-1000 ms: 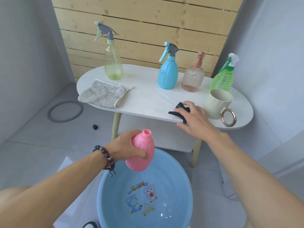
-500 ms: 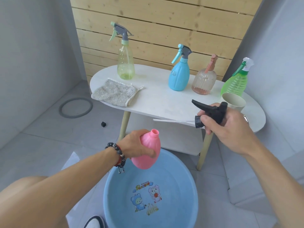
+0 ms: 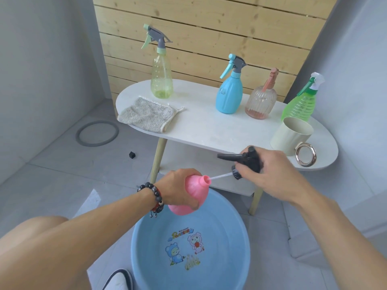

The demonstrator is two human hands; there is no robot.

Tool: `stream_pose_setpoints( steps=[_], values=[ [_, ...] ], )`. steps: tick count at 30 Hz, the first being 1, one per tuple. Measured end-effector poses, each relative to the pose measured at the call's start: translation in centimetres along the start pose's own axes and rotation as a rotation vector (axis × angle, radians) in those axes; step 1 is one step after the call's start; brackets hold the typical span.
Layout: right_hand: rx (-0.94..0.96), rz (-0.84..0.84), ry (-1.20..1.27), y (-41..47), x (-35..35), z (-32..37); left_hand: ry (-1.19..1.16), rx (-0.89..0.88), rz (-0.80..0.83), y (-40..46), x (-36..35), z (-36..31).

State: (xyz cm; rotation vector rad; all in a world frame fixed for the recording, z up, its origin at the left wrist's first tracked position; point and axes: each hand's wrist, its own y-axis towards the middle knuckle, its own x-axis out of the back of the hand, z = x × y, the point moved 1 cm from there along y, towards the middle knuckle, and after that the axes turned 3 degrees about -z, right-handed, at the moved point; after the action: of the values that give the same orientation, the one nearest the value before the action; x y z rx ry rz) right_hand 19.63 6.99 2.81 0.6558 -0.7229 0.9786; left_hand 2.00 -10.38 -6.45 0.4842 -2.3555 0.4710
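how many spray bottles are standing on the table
4: yellow-green bottle back left, blue bottle mid-table, ribbed pink bottle right of it, green bottle far right behind the cup. None looks hidden.

The pink plastic bottle (image 3: 193, 192) is plain, and the black plastic spray head (image 3: 249, 158) also. The round light-blue plastic basin (image 3: 227, 223) has cartoon figures in blue, pink and yellow. The grey rectangular cloth (image 3: 146, 114) is finely speckled; the oval table top (image 3: 207, 127) is white.

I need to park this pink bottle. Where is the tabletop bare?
Widest bare patch: between the cloth and the blue bottle, down to the front edge. A narrower strip fronts the ribbed bottle. The right end, with green bottle, cup and ring, is crowded.
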Motion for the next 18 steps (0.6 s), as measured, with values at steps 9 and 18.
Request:
stream_pose_setpoints(
  steps=[9,18],
  values=[
    [0.091,0.227,-0.02,1.5,-3.4,1.0,0.077,-0.013,0.008,-0.2,-0.9,-0.9],
    [-0.148,0.12,-0.05,1.5,-4.5,3.3,0.021,-0.01,-0.079,-0.6,-1.1,-0.9]
  ],
)
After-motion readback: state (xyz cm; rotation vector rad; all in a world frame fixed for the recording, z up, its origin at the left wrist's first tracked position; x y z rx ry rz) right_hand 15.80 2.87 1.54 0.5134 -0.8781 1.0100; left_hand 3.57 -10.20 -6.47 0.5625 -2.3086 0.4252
